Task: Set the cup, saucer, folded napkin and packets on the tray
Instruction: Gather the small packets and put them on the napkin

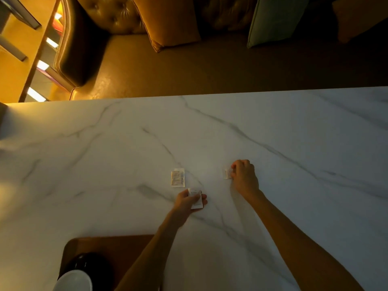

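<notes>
A brown wooden tray [117,244] lies at the near left of the marble table. On it stands a dark saucer [88,263] with a white cup [73,281] at the frame's bottom edge. My left hand [188,201] holds a small white packet [196,198] just above the table. My right hand [244,176] pinches another small packet [227,173] against the tabletop. Another white packet [177,177] lies flat on the table, just beyond my left hand. I see no napkin.
The white marble table [294,143] stretches wide to the left and right. Past its far edge runs a brown leather bench [168,70] with an orange cushion [168,19] and a green cushion [275,17].
</notes>
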